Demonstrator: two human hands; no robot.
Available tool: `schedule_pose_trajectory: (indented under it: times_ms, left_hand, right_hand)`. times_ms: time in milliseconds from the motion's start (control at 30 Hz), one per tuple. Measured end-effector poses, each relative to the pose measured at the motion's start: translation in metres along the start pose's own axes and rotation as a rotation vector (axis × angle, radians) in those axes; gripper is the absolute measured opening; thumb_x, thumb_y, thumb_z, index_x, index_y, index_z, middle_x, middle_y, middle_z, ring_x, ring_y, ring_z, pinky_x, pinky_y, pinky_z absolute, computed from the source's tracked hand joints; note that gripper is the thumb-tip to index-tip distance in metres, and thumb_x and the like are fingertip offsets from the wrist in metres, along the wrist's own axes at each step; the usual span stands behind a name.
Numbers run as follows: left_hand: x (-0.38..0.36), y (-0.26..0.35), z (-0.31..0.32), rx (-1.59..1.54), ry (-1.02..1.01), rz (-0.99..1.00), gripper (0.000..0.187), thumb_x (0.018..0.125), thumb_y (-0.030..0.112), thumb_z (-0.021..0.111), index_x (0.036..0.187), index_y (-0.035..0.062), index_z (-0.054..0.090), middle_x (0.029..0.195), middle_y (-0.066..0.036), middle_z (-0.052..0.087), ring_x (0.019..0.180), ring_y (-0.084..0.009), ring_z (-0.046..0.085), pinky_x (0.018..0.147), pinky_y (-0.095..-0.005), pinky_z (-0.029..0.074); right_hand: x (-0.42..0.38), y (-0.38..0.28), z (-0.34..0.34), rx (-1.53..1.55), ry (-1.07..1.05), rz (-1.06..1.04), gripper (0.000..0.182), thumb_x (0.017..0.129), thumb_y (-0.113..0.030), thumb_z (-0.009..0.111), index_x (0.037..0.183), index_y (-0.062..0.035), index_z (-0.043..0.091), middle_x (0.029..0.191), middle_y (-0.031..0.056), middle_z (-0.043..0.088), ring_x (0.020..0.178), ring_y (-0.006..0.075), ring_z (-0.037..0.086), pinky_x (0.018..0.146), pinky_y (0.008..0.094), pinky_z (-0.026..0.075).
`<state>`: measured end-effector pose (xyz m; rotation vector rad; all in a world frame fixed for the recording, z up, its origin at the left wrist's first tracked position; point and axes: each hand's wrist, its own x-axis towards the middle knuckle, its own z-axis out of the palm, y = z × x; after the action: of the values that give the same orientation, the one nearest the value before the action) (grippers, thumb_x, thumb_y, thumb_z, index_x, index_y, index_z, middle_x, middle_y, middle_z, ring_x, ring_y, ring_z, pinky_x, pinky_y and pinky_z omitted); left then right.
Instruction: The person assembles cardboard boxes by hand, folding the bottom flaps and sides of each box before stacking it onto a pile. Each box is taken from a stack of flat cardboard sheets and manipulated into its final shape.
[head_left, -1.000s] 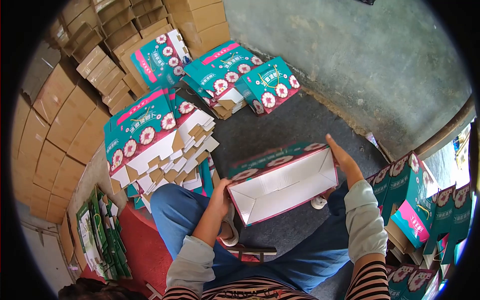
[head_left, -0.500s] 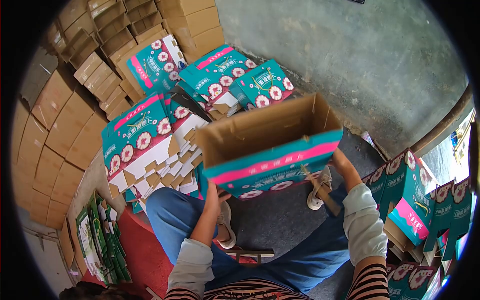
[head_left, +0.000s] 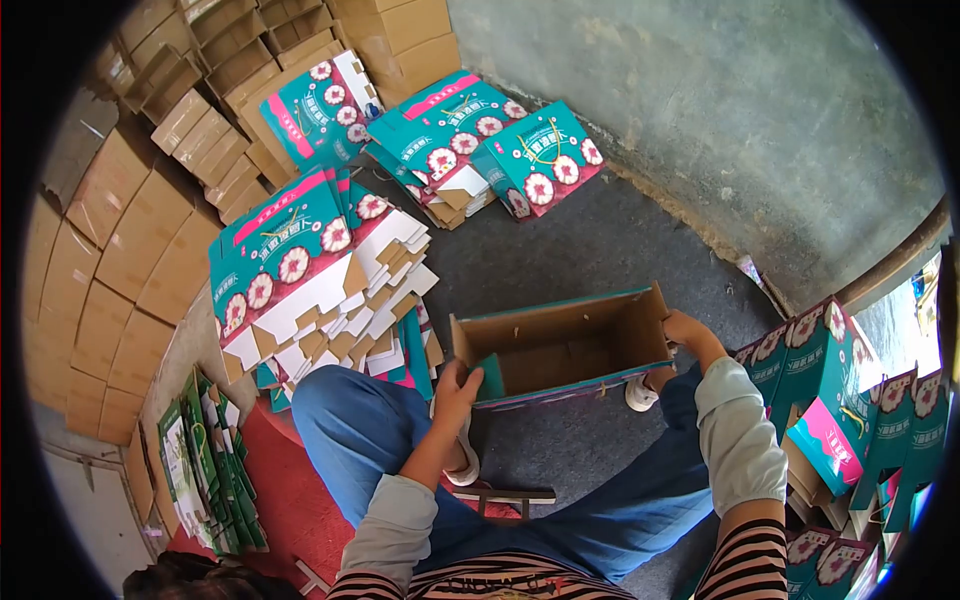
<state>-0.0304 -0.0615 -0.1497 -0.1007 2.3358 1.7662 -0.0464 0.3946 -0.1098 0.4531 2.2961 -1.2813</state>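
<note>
Between my legs stands an open-topped carton, brown inside, with teal printing along its outer edges. My left hand is closed on its left end, thumb beside a small teal flap that folds inward. At the opposite end, my right hand has its fingers curled round the right wall's edge; some fingertips are hidden. To the left of my left hand lies a stack of flattened teal cartons with white and brown flaps sticking out.
More flat teal cartons lie by the grey wall. Brown boxes are piled at the left. Green folded packaging sits on the red mat. Teal cartons stand in rows at the right.
Both hands have brought the carton down and turned its opening upward. My left hand has moved from beneath the printed side to the left end, where a teal flap now shows.
</note>
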Motion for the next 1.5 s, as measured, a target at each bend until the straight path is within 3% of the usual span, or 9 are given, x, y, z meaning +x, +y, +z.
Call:
schedule_pose_trajectory:
  times_ms: [167,267,467,667,867,967,1067,1267,1500]
  left_hand:
    - [0.003,0.049,0.008,-0.189,0.145,0.227,0.046,0.087,0.028,0.065,0.123,0.0003,0.054,0.103,-0.011,0.064,0.092,-0.0176,0.06,0.077,-0.0296,0.047]
    - [0.013,0.056,0.004,0.058,0.265,0.307,0.045,0.088,0.03,0.063,0.121,0.0012,0.055,0.101,-0.012,0.064,0.092,-0.022,0.062,0.079,-0.0324,0.047]
    - [0.032,0.07,-0.007,0.426,0.311,0.289,0.031,0.088,0.028,0.059,0.103,0.0001,0.057,0.088,-0.019,0.064,0.078,-0.0304,0.063,0.071,-0.0377,0.048]
    - [0.02,0.08,0.01,0.692,0.357,0.34,0.023,0.091,0.023,0.052,0.09,0.0006,0.049,0.087,-0.022,0.06,0.078,-0.0402,0.06,0.069,-0.0476,0.047]
    - [0.001,0.1,0.02,0.729,0.096,0.422,0.037,0.093,0.034,0.049,0.105,-0.0017,0.054,0.103,-0.023,0.059,0.094,-0.0408,0.058,0.08,-0.0468,0.047]
    - [0.0,0.091,0.022,0.784,-0.136,0.372,0.051,0.09,0.043,0.053,0.111,-0.0033,0.056,0.111,-0.024,0.057,0.105,-0.0381,0.055,0.088,-0.0441,0.045]
    - [-0.002,0.098,0.021,0.785,-0.175,0.331,0.057,0.086,0.048,0.056,0.111,-0.0033,0.058,0.115,-0.024,0.056,0.109,-0.0376,0.054,0.091,-0.0431,0.044]
    - [0.004,0.079,0.013,0.605,-0.151,0.275,0.052,0.086,0.042,0.055,0.114,-0.0022,0.056,0.114,-0.025,0.057,0.108,-0.0364,0.055,0.09,-0.0404,0.044]
    - [-0.01,0.067,-0.015,0.389,-0.095,0.124,0.038,0.087,0.026,0.047,0.111,-0.0035,0.053,0.098,-0.028,0.061,0.097,-0.0404,0.059,0.085,-0.0423,0.045]
  right_hand:
    - [-0.023,-0.042,-0.011,0.103,-0.073,-0.318,0.044,0.084,-0.019,0.062,0.123,-0.0013,0.055,0.11,0.0087,0.063,0.097,0.0171,0.058,0.086,0.032,0.047]
    - [-0.032,-0.057,-0.009,-0.01,0.047,-0.267,0.052,0.081,-0.034,0.063,0.12,0.0009,0.055,0.113,0.0186,0.063,0.109,0.0291,0.059,0.089,0.0359,0.045]
    - [-0.042,-0.089,0.019,-0.557,0.565,-0.247,0.067,0.077,-0.057,0.065,0.112,-0.0003,0.056,0.11,0.0227,0.063,0.107,0.0348,0.059,0.089,0.0403,0.047]
    - [-0.031,-0.121,0.026,-0.716,0.485,-0.035,0.067,0.076,-0.06,0.064,0.102,0.0012,0.052,0.099,0.0212,0.065,0.097,0.0337,0.064,0.082,0.0426,0.05]
    - [-0.004,-0.091,0.043,-0.511,0.618,-0.115,0.093,0.076,-0.059,0.064,0.133,0.007,0.033,0.096,0.0249,0.065,0.095,0.037,0.064,0.083,0.0425,0.05]
    - [-0.009,-0.091,0.04,-0.126,0.385,-0.109,0.103,0.078,-0.056,0.065,0.143,0.0071,0.016,0.103,0.0274,0.063,0.1,0.0376,0.062,0.087,0.042,0.048]
    - [0.0,-0.076,0.035,-0.161,0.34,-0.137,0.103,0.079,-0.053,0.065,0.145,0.0061,0.012,0.113,0.0263,0.059,0.108,0.0355,0.058,0.091,0.0423,0.046]
    - [-0.004,-0.066,0.009,-0.022,-0.051,-0.019,0.084,0.084,-0.049,0.063,0.144,-0.0022,0.029,0.128,0.0193,0.054,0.118,0.0323,0.051,0.097,0.0395,0.042]
    - [-0.015,-0.057,0.009,-0.158,-0.046,-0.184,0.073,0.086,-0.041,0.064,0.142,-0.0036,0.034,0.121,0.0156,0.058,0.108,0.0251,0.058,0.091,0.0363,0.045]
